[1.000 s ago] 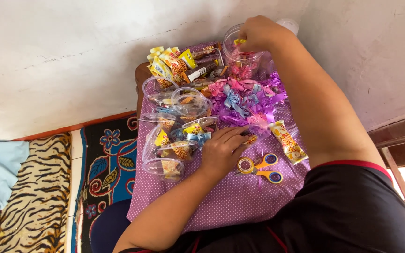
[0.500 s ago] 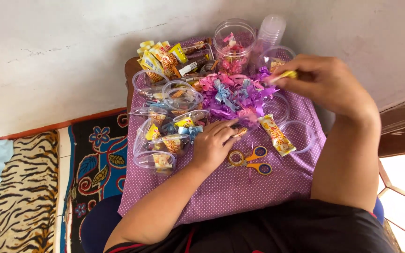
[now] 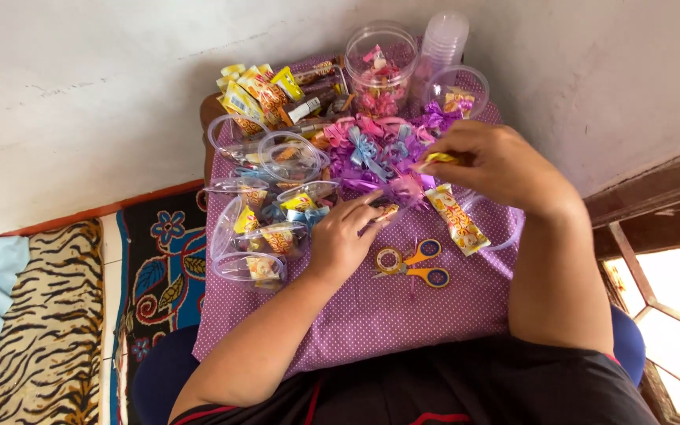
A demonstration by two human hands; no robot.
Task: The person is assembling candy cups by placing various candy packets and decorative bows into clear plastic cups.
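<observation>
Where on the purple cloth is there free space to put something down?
The purple cloth is bare along its near edge, below the scissors and between both forearms. The far half is crowded with ribbon bows, clear cups and snack packets.

A glossy yellow wrapper [image 3: 437,158] is pinched in the right hand [image 3: 497,164]. Just under that hand, shiny curled ribbon bows [image 3: 371,149] in purple, pink and blue are heaped. Beside the left hand [image 3: 340,240], clear smooth plastic cups [image 3: 249,267] are seen, packed with shiny foil-like sweets. Matt dotted purple cloth [image 3: 371,315] is spread beneath both hands. Near the left fingertips, scissors [image 3: 412,264] with smooth orange-and-yellow plastic handles are lying.
</observation>
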